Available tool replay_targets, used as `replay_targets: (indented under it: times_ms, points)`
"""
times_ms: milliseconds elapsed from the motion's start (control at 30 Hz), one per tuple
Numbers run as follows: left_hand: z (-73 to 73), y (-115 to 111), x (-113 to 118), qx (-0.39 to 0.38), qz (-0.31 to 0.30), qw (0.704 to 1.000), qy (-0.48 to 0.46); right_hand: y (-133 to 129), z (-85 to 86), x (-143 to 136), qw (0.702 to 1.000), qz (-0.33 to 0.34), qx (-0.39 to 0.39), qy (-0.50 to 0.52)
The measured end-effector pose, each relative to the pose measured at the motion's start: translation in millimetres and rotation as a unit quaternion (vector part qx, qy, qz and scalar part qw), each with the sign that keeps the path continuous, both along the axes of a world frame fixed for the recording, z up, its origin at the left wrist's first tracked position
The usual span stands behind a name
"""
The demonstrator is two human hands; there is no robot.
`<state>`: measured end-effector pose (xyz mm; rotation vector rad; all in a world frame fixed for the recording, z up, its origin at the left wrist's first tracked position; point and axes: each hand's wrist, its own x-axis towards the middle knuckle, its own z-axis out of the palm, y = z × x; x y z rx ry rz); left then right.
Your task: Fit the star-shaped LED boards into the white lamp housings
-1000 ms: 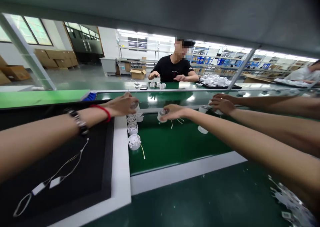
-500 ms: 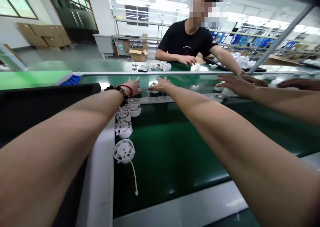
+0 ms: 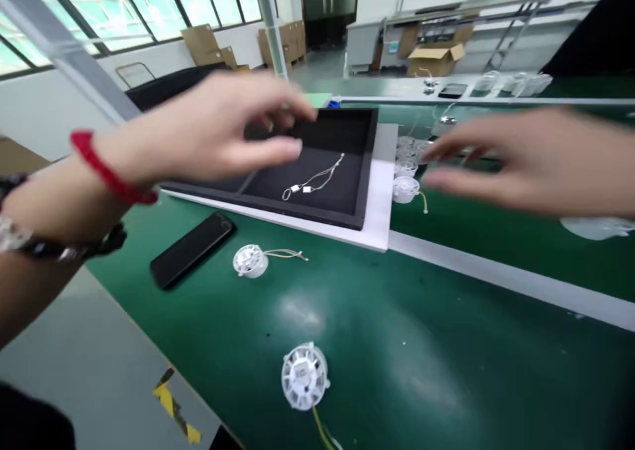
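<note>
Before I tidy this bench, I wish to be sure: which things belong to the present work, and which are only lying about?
Probably work:
nearest white fan housing
second housing beside the smartphone
clustered housings right of the black tray

Likely lying about:
smartphone
open cardboard box

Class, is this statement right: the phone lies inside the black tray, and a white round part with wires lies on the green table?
Not quite: the head view shows the phone outside the black tray, on the green table. A white round part with wires does lie there.
</note>
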<state>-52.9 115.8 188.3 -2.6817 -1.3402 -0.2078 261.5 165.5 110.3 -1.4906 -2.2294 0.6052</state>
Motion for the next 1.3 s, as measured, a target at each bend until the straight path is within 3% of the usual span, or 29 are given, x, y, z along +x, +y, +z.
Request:
replay_targets:
  times_ms: [33,100,133,200,300,467,633,767,867,933,1033,1133,1200,1300]
  points:
    - [-13.1,-29,-22,-0.032,0.008,0.999,0.006,-28,-1.2,-14,0.993,0.097,0.006,-0.066]
    - [-46.9,-71,-62,-0.097,0.035,0.995,0.014,-78,-9.6,-47,0.939,0.284,-0.020,-0.193]
    - [-65.0,-86,-79,-0.122,0.051,0.991,0.017,-96,-15.0,-65,0.917,0.331,-0.036,-0.217]
    - [-98.0,-104,-101,-0.204,0.131,0.970,0.013,-116,-24.2,-99,0.900,0.367,-0.034,-0.231]
    - [-130.3,-111,-107,-0.260,0.159,0.953,-0.001,-120,-28.1,-133,0.889,0.374,-0.010,-0.265]
    - [-145.6,-99,-84,-0.257,0.129,0.957,-0.032,-145,-26.1,-141,0.866,0.380,-0.109,-0.306]
    - [-157.2,-86,-67,-0.261,0.121,0.955,-0.066,-186,-45.2,-122,0.847,0.397,-0.078,-0.344]
    - [-163.3,-74,-54,-0.252,0.085,0.961,-0.069,-173,-46.0,-92,0.869,0.374,-0.095,-0.310]
    - [-150.5,-49,-42,-0.222,0.049,0.971,-0.072,-132,-30.9,-48,0.922,0.263,-0.119,-0.257]
    - [-129.8,-21,-28,-0.187,0.042,0.978,-0.087,-97,-15.5,-7,0.959,0.148,-0.110,-0.217]
    - [-88.4,37,7,-0.136,0.026,0.985,-0.105,-41,5.1,63,0.978,-0.003,-0.071,-0.194]
    - [-56.8,109,58,-0.112,0.006,0.988,-0.108,10,11.3,121,0.971,-0.143,-0.062,-0.179]
    - [-50.5,161,97,-0.098,0.015,0.988,-0.114,45,5.5,146,0.961,-0.204,-0.076,-0.169]
    - [-62.8,234,155,-0.090,0.049,0.987,-0.122,103,-14.4,169,0.950,-0.264,-0.068,-0.152]
